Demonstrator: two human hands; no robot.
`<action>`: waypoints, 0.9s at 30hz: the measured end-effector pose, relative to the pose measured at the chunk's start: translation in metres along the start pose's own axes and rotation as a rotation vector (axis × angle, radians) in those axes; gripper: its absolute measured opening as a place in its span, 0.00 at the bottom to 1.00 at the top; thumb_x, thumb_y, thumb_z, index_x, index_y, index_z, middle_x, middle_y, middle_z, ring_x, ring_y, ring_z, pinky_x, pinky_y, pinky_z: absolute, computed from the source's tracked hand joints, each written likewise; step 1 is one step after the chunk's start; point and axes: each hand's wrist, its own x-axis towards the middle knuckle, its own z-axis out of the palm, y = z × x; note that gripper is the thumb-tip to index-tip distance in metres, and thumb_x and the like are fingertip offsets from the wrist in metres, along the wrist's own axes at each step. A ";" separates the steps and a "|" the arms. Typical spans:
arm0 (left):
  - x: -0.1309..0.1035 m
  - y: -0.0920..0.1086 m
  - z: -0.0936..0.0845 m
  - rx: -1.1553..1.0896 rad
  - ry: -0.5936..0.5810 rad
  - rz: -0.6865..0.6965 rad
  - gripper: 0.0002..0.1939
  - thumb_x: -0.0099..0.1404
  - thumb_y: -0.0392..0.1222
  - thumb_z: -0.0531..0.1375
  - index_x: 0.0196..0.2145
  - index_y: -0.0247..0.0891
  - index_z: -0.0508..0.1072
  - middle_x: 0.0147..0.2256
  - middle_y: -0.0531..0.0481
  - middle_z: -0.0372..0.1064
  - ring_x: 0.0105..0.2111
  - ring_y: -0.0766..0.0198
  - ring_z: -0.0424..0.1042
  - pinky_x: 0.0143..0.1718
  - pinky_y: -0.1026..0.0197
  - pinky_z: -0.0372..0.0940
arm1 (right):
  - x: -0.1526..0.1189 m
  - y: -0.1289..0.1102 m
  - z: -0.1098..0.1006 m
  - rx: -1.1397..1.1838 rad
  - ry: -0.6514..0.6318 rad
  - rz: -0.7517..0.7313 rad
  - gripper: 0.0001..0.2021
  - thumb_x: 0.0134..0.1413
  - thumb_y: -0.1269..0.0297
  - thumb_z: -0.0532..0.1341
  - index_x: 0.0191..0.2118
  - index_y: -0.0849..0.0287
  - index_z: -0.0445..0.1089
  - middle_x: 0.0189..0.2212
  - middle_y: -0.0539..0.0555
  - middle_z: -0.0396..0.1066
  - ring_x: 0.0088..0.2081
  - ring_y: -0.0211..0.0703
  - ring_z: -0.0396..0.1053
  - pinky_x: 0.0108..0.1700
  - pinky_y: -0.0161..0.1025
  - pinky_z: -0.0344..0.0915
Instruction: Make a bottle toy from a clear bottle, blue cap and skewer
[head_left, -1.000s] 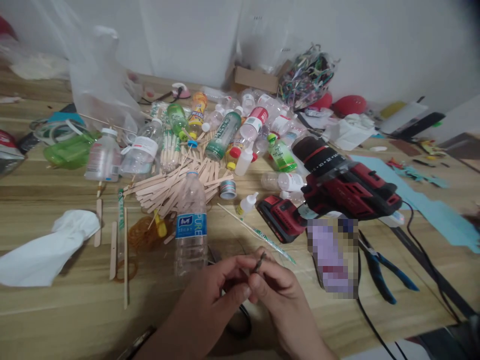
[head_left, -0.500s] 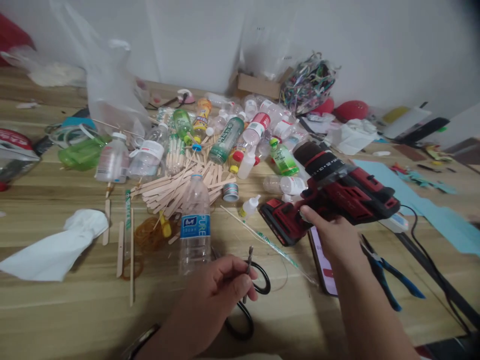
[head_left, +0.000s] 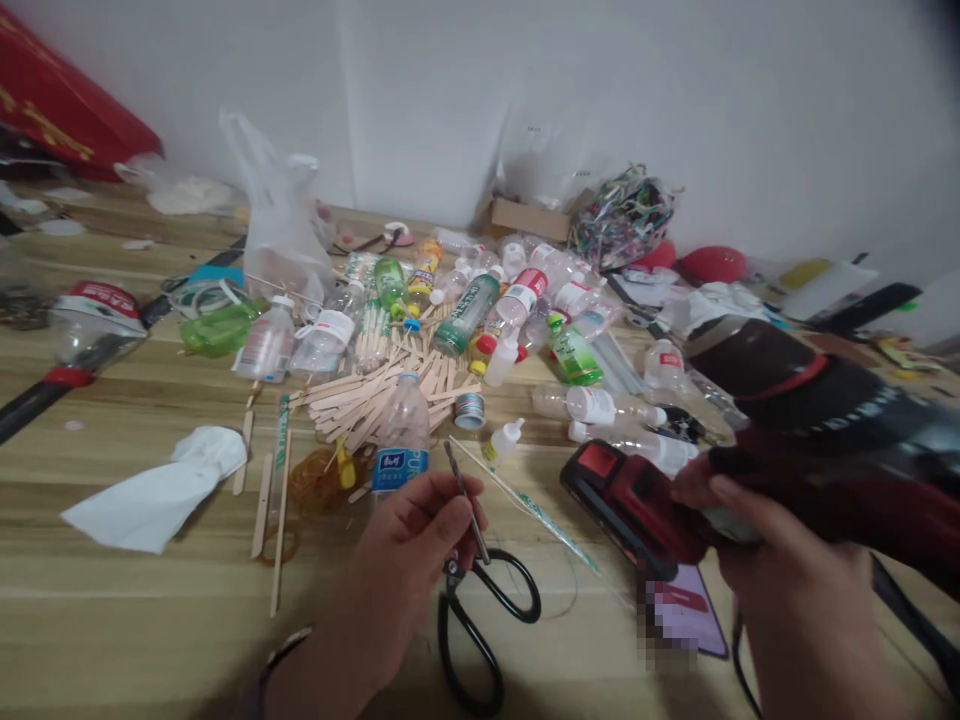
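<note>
Between the thumb and fingers of my left hand (head_left: 420, 540) is a slim metal drill bit (head_left: 466, 500), tilted with its upper end leaning left. My right hand (head_left: 780, 560) grips a red and black cordless drill (head_left: 810, 440) by its handle; the drill is blurred and runs past the right edge. Its battery (head_left: 615, 500) overhangs a phone (head_left: 694, 610) on the table. Black-handled scissors (head_left: 469, 640) lie beneath my left hand, their blades hidden. A clear water bottle with a blue label (head_left: 401, 440) stands just behind that hand, its lower part covered.
Wooden sticks (head_left: 360, 405) and many plastic bottles (head_left: 469, 315) fill the table's middle. A crumpled tissue (head_left: 161, 490) lies left, near rubber bands (head_left: 322, 480). A small dropper bottle (head_left: 504, 440) and a thin stick (head_left: 495, 470) sit ahead of my hands.
My right hand has brought the drill right and closer to the camera. My left hand has tilted the drill bit and moved slightly up and left. The view has shifted left.
</note>
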 end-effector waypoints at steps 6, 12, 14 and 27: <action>-0.004 0.030 0.030 -0.123 -0.080 0.162 0.14 0.48 0.41 0.76 0.30 0.36 0.77 0.25 0.53 0.77 0.24 0.70 0.73 0.28 0.69 0.67 | -0.044 -0.029 -0.004 0.243 -0.200 0.217 0.10 0.42 0.59 0.73 0.31 0.54 0.74 0.23 0.51 0.64 0.23 0.39 0.58 0.24 0.38 0.56; -0.012 0.049 0.047 -0.077 -0.128 0.383 0.06 0.56 0.38 0.71 0.30 0.35 0.79 0.28 0.51 0.80 0.29 0.68 0.78 0.33 0.68 0.71 | -0.049 -0.008 -0.004 0.506 -0.711 0.449 0.10 0.46 0.57 0.72 0.32 0.55 0.76 0.19 0.48 0.58 0.20 0.33 0.53 0.24 0.35 0.57; -0.011 0.048 0.050 -0.092 -0.104 0.438 0.05 0.56 0.37 0.71 0.30 0.36 0.79 0.26 0.53 0.78 0.27 0.71 0.76 0.32 0.70 0.69 | -0.048 -0.001 -0.003 0.536 -0.789 0.476 0.11 0.47 0.55 0.71 0.31 0.57 0.77 0.19 0.48 0.55 0.20 0.32 0.51 0.24 0.34 0.58; 0.001 0.037 0.056 -0.041 -0.063 0.485 0.07 0.55 0.40 0.69 0.30 0.36 0.78 0.23 0.54 0.74 0.25 0.69 0.70 0.32 0.65 0.66 | -0.065 -0.002 0.009 0.434 -0.665 0.610 0.18 0.43 0.50 0.74 0.36 0.58 0.80 0.18 0.44 0.48 0.20 0.30 0.49 0.25 0.32 0.55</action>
